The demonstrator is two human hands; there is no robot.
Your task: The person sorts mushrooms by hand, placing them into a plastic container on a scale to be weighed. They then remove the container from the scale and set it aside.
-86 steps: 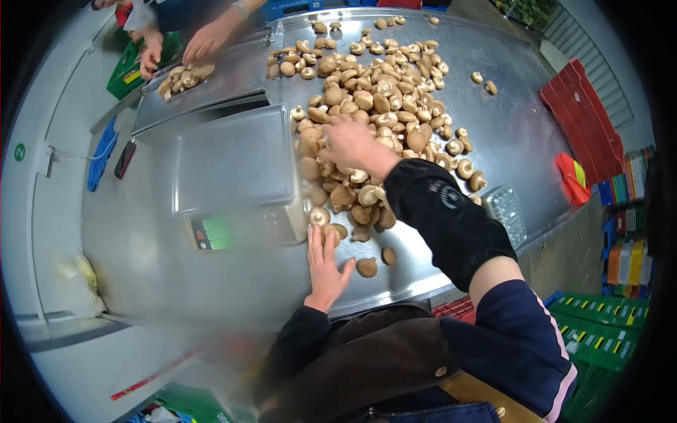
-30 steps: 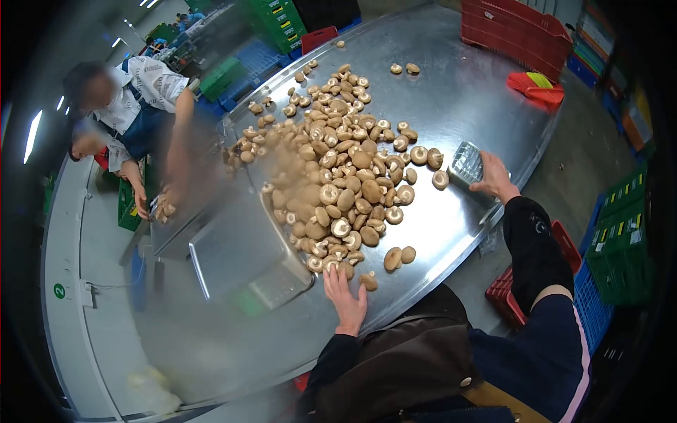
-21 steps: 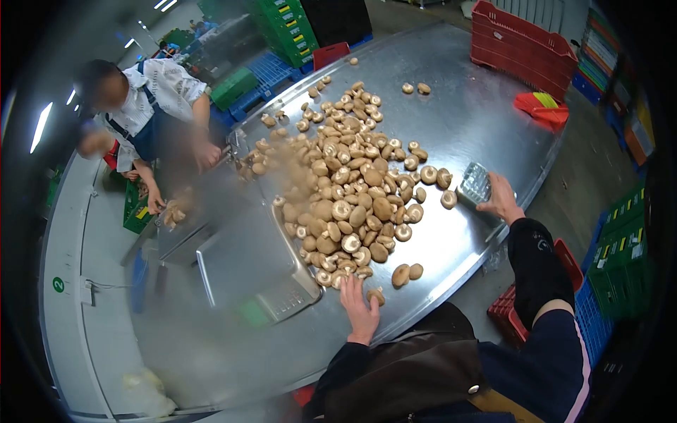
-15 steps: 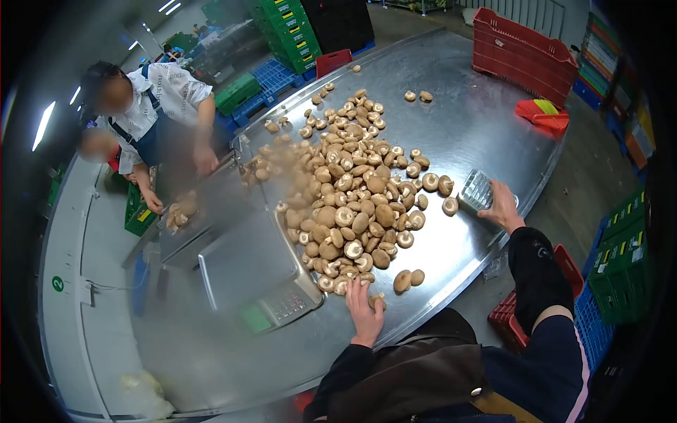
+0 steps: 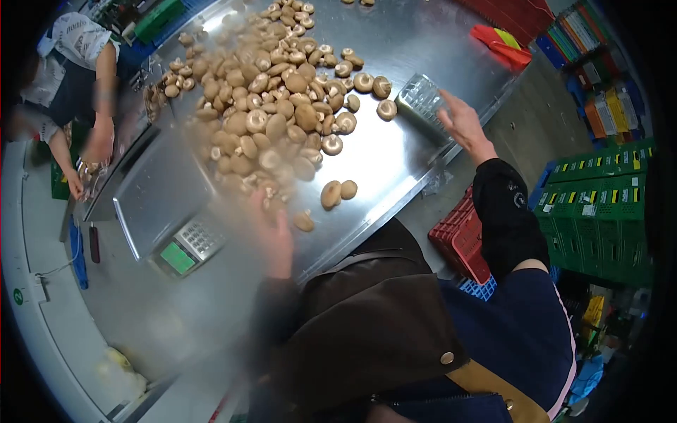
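Note:
A large pile of brown-capped shiitake mushrooms lies across the steel table. My left hand is at the near edge of this pile, fingers among the mushrooms and thumb apart from them; haze smears the fingertips, so I cannot tell if they grip one. A single mushroom lies just right of that thumb, with a pair of mushrooms further right. My right hand is open, fingers stretched out beside a clear plastic tray on the table's right side.
A digital scale with a lit green display stands left of the pile. Beyond it, a co-worker's hands work over mushrooms. The steel table's edge runs close before me. A red crate and stacked green crates stand right.
The view has swung down and right, shifting the table up and left. My right hand's fingers have come off the top of the tray. My left hand stays by the near mushrooms, now blurred.

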